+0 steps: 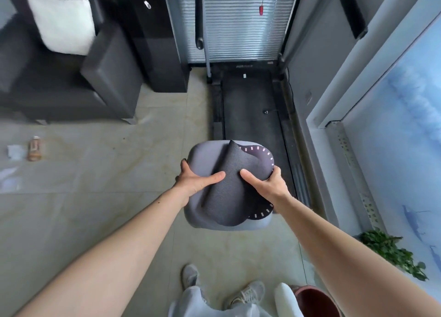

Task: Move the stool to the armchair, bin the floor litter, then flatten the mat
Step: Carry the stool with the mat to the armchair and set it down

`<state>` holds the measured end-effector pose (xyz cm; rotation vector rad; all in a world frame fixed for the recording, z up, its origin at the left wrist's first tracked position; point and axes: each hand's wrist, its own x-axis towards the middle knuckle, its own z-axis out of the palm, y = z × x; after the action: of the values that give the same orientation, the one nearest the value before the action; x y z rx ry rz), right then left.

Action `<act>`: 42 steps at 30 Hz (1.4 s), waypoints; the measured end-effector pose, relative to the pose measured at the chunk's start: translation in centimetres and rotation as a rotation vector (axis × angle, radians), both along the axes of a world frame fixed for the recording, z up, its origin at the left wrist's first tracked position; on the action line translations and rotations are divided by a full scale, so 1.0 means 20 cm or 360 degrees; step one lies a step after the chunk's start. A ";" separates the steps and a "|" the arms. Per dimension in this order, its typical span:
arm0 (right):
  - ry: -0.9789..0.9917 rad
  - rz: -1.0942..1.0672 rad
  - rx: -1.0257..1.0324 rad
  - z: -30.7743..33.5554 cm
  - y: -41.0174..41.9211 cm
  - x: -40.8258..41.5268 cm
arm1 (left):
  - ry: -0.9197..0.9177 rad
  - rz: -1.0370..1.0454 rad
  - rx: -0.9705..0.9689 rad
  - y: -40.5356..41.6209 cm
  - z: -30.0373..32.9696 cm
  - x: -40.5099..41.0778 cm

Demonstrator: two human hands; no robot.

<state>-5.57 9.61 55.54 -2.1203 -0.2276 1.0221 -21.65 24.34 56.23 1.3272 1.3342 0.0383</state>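
A grey padded stool [202, 156] is held up over the floor, centre of view. A dark round mat [229, 190] lies crumpled and folded on its seat, a dashed rim showing at the right. My left hand [196, 179] grips the stool's left edge, thumb on the mat. My right hand [267, 183] grips the right edge, thumb pressing the mat too. The dark armchair [105, 78] with a white cushion [63, 23] stands at the upper left. Litter lies on the floor at far left: a bottle [35, 148] and a white crumpled paper [15, 151].
A treadmill [250, 102] runs straight ahead beyond the stool. A window wall [393, 137] lines the right side, with a green plant [391, 252] below it. A red-brown bucket [315, 300] and a white object stand near my feet at the bottom right. Tiled floor spreads left.
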 end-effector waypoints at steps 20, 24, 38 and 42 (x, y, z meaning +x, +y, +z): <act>-0.0022 0.0514 0.0014 0.08 1.10 -0.59 | -0.0090 0.0575 -0.0022 0.78 0.09 -0.78; -0.0031 0.0680 -0.0012 0.09 1.33 -0.64 | -0.0092 0.0772 -0.0025 0.89 0.09 -0.87; -0.0070 0.1176 -0.0099 0.08 1.99 -1.03 | -0.0094 0.1213 0.0016 1.26 0.09 -1.30; -0.0073 0.1223 -0.0113 0.08 2.18 -1.28 | -0.0097 0.1278 0.0039 1.40 0.09 -1.55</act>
<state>-31.14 53.16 57.16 -2.1512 -1.1026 1.4118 -52.71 52.24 57.98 0.7279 1.7364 0.6378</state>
